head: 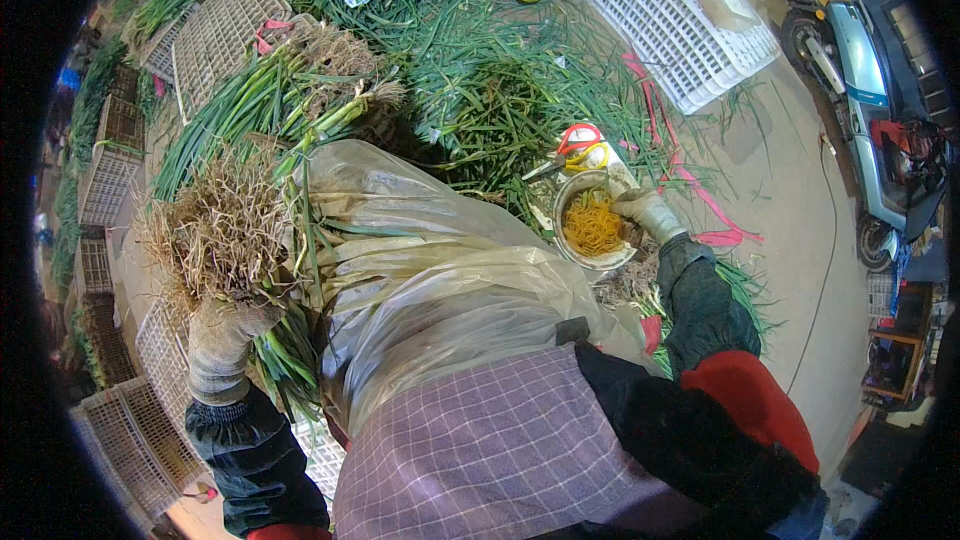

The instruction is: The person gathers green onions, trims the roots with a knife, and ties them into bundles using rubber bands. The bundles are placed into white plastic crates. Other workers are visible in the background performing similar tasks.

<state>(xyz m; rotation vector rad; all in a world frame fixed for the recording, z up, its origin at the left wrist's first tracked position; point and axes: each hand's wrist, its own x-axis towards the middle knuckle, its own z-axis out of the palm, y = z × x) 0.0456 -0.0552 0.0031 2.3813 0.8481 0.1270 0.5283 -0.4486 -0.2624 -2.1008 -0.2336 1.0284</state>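
My left hand [229,349], in a pale knit glove, grips a bunch of green onions at the left of my lap. Its tangled dry roots [217,232] point up and away from me, and green leaves [289,356] hang beside the wrist. My right hand [649,214], gloved too, reaches over the rim of a round metal bowl [559,229]. Yellow rubber bands [592,225] fill the bowl; the fingertips are partly hidden at its edge, so their grip is unclear. Scissors [577,150] with red and yellow handles lie just beyond the bowl.
Clear plastic sheeting [450,262] covers my legs. Ahead lies a heap of loose green leaves [495,97]. More rooted bunches [330,67] lean by a plastic crate [225,37]. A white crate [675,22] stands far right, near pink ribbon [709,199] and a parked motorbike [862,82].
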